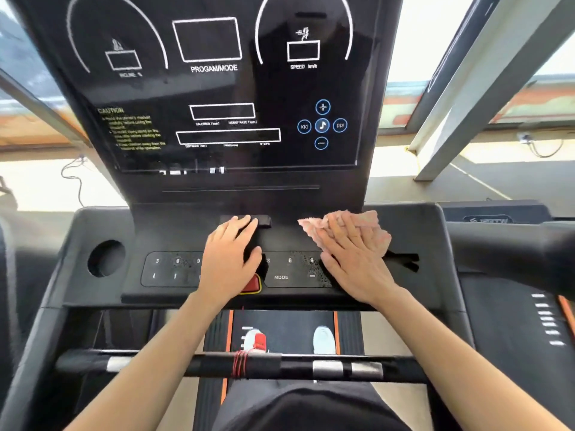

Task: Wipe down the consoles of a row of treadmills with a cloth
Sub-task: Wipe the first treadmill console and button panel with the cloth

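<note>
While the console (pixel 413 244) fills the middle of the view, both hands are laid flat on its lower deck. The right hand (pixel 354 259) is spread open, palm down, pressing a pink cloth (pixel 370 227) against the deck, just right of the right keypad (pixel 289 270); nothing is gripped, and the cloth's crumpled edges are seen past the fingertips. The left hand (pixel 228 262) is also open and empty, rested palm down between the two keypads, its fingers reaching a black ledge (pixel 264 219) and its heel partly covering a red button (pixel 252 283). The left keypad (pixel 169 269) is partly hidden by that hand. A round cup holder (pixel 105 258) is set at the deck's left end. Above, the dark display panel (pixel 217 88) is unlit. Below the console, a handlebar (pixel 217 365) is crossed by both forearms, and two shoes (pixel 323 340) are seen on the belt (pixel 286 325).
</note>
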### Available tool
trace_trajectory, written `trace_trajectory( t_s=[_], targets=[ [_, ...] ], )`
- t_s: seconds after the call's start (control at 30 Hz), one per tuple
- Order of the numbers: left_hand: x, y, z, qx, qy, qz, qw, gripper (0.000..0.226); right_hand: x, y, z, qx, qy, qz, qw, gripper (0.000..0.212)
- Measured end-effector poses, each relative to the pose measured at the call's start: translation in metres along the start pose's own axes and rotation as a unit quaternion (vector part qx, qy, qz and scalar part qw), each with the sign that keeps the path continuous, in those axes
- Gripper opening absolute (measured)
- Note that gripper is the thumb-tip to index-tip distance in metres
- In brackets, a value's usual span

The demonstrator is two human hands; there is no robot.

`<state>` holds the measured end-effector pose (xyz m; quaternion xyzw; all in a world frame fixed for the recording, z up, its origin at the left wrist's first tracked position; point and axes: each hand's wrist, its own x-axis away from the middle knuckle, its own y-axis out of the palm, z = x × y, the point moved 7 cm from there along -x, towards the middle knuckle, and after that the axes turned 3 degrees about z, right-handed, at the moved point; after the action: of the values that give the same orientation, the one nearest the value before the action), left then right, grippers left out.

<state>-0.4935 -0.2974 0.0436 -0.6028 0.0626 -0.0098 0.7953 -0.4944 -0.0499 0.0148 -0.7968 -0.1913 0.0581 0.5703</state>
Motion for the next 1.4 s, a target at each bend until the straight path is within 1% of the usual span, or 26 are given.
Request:
trace_trajectory(
  t_s=[0.1, 0.23, 0.37, 0.47, 0.5, 0.53, 0.57, 0.6, 0.63, 0.67, 0.73, 0.8, 0.87, 0.93, 1.0, 1.07, 1.13, 1.17, 1.2, 1.23, 1.3, 1.4],
  targets=[
    [0.004, -0.005, -0.010, 0.066, 0.013, -0.009, 0.998, 0.059, -0.011, 0.006, -0.016, 0.013, 0.007, -0.010, 1.000, 0.069],
    [0.014, -0.019, -0.036, 0.140, -0.005, 0.020, 0.990, 0.050, -0.030, 0.012, -0.051, -0.012, -0.019, -0.019, 1.000, 0.070],
    [0.028, -0.034, -0.079, 0.152, -0.028, 0.055, 0.986, 0.042, -0.049, 0.019, -0.086, -0.044, -0.072, -0.025, 0.996, 0.068],
    [0.040, -0.049, -0.119, 0.143, -0.073, 0.088, 0.983, 0.038, -0.061, 0.012, -0.109, -0.081, -0.132, -0.011, 0.988, 0.063],
    [0.045, -0.053, -0.133, 0.136, -0.088, 0.097, 0.982, 0.036, -0.062, 0.004, -0.116, -0.093, -0.152, 0.011, 0.984, 0.060],
    [0.050, -0.055, -0.145, 0.129, -0.101, 0.103, 0.981, 0.034, -0.062, -0.008, -0.120, -0.096, -0.171, 0.055, 0.979, 0.054],
    [0.054, -0.056, -0.157, 0.126, -0.113, 0.108, 0.980, 0.033, -0.059, -0.021, -0.121, -0.086, -0.181, 0.117, 0.973, 0.048],
    [0.058, -0.056, -0.169, 0.123, -0.129, 0.112, 0.978, 0.034, -0.053, -0.032, -0.117, -0.064, -0.176, 0.183, 0.965, 0.044],
    [0.063, -0.055, -0.178, 0.120, -0.150, 0.115, 0.975, 0.038, -0.046, -0.037, -0.110, -0.040, -0.152, 0.230, 0.960, 0.041],
    [0.068, -0.053, -0.187, 0.117, -0.173, 0.116, 0.971, 0.043, -0.039, -0.037, -0.102, -0.021, -0.117, 0.252, 0.960, 0.040],
    [0.077, -0.046, -0.196, 0.121, -0.216, 0.110, 0.963, 0.056, -0.031, -0.026, -0.093, 0.000, -0.053, 0.244, 0.968, 0.040],
    [0.083, -0.040, -0.197, 0.128, -0.244, 0.100, 0.956, 0.062, -0.032, -0.011, -0.092, 0.007, -0.035, 0.222, 0.974, 0.040],
    [0.083, -0.038, -0.197, 0.137, -0.252, 0.105, 0.952, 0.058, -0.041, -0.004, -0.098, 0.004, -0.048, 0.230, 0.972, 0.042],
    [0.082, -0.039, -0.201, 0.156, -0.267, 0.113, 0.944, 0.053, -0.050, -0.004, -0.110, 0.010, -0.074, 0.260, 0.963, 0.038],
    [0.081, -0.040, -0.205, 0.169, -0.278, 0.117, 0.938, 0.053, -0.056, -0.002, -0.126, 0.049, -0.117, 0.291, 0.948, 0.033],
    [0.083, -0.039, -0.207, 0.173, -0.271, 0.119, 0.939, 0.055, -0.067, 0.013, -0.128, 0.062, -0.118, 0.268, 0.954, 0.035],
    [0.086, -0.037, -0.207, 0.175, -0.263, 0.122, 0.941, 0.058, -0.078, 0.026, -0.123, 0.080, -0.087, 0.241, 0.963, 0.047],
    [0.087, -0.036, -0.207, 0.178, -0.261, 0.122, 0.941, 0.059, -0.081, 0.032, -0.123, 0.093, -0.085, 0.229, 0.965, 0.052],
    [0.089, -0.035, -0.207, 0.183, -0.260, 0.119, 0.940, 0.060, -0.084, 0.037, -0.124, 0.103, -0.096, 0.217, 0.966, 0.053],
    [0.090, -0.035, -0.207, 0.190, -0.262, 0.116, 0.939, 0.061, -0.085, 0.038, -0.130, 0.113, -0.120, 0.215, 0.963, 0.048],
    [0.091, -0.036, -0.207, 0.210, -0.261, 0.111, 0.936, 0.061, -0.088, 0.042, -0.148, 0.145, -0.179, 0.219, 0.948, 0.040],
    [0.094, -0.040, -0.211, 0.252, -0.256, 0.111, 0.927, 0.062, -0.098, 0.046, -0.178, 0.156, -0.223, 0.216, 0.938, 0.042]
  ],
)
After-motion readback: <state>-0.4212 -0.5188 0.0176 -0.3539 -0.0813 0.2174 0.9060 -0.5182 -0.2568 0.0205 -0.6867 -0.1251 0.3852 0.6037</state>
